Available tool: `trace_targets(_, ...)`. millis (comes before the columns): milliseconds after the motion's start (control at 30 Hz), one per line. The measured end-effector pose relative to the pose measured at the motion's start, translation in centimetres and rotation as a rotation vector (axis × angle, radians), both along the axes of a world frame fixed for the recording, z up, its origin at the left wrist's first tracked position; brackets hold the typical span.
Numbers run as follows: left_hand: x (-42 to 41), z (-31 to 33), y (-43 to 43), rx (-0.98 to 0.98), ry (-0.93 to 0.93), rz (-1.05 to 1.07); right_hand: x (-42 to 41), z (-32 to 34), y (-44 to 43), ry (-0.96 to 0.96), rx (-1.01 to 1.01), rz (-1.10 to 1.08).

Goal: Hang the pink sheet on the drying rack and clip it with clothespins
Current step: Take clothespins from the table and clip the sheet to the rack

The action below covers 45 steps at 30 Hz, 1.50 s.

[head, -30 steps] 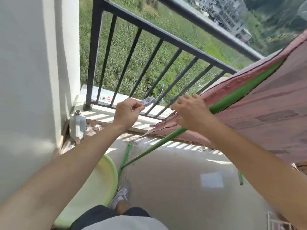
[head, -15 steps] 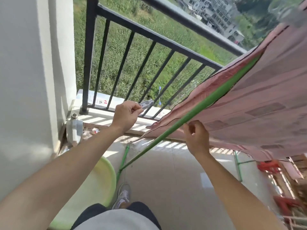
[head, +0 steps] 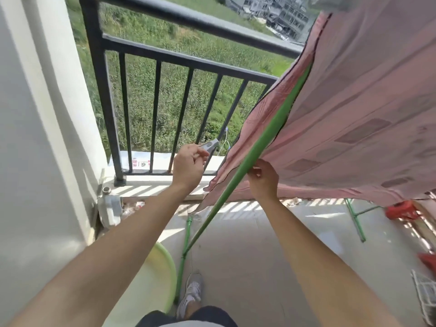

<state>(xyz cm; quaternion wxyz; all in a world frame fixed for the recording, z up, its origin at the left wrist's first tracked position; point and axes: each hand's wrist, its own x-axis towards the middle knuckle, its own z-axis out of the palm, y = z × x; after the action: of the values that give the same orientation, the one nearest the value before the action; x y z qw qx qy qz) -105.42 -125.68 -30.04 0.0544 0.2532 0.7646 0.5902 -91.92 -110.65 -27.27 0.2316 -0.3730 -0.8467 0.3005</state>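
The pink sheet (head: 358, 119) hangs over the green bar (head: 266, 140) of the drying rack and fills the right of the view. My right hand (head: 263, 179) reaches up from below and pinches the sheet's lower edge right at the bar. My left hand (head: 188, 165) is a little to the left of the bar, in front of the railing, and holds a grey clothespin (head: 210, 145) by its rear end, its jaws pointing towards the sheet.
A black balcony railing (head: 165, 55) stands ahead, a white wall on the left. On the floor are a yellow-green basin (head: 162, 267), a plastic jug (head: 109, 208), the rack's green leg (head: 354, 218), a red stool (head: 401, 210) and a white wire basket (head: 424, 293).
My right hand dropped from on top of the bar to under it and now pinches the sheet's edge. The view tilted up. My left hand kept the clothespin near the railing.
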Motion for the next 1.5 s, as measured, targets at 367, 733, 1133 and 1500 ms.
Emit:
trace_targets(367, -0.3, 0.2, 2.0, -0.02, -0.056, -0.025, -0.8, 0.6, 2.7, 0.018, -0.219, 0.242)
trace_targets(733, 0.0, 0.5, 2.9, -0.009, -0.102, -0.073, 1.4, 2.9, 1.6, 0.473, -0.728, 0.184)
trace_targets(1133, 1.1, 3.4, 3.3, 0.016, -0.027, -0.18, 3.2, 5.9, 0.9, 0.581, -0.29, 0.067)
trace_targets(1500, 2.5, 2.0, 5.9, -0.197, 0.103, -0.195, 7.2, 4.2, -1.9, 0.414, 0.163, 0.072)
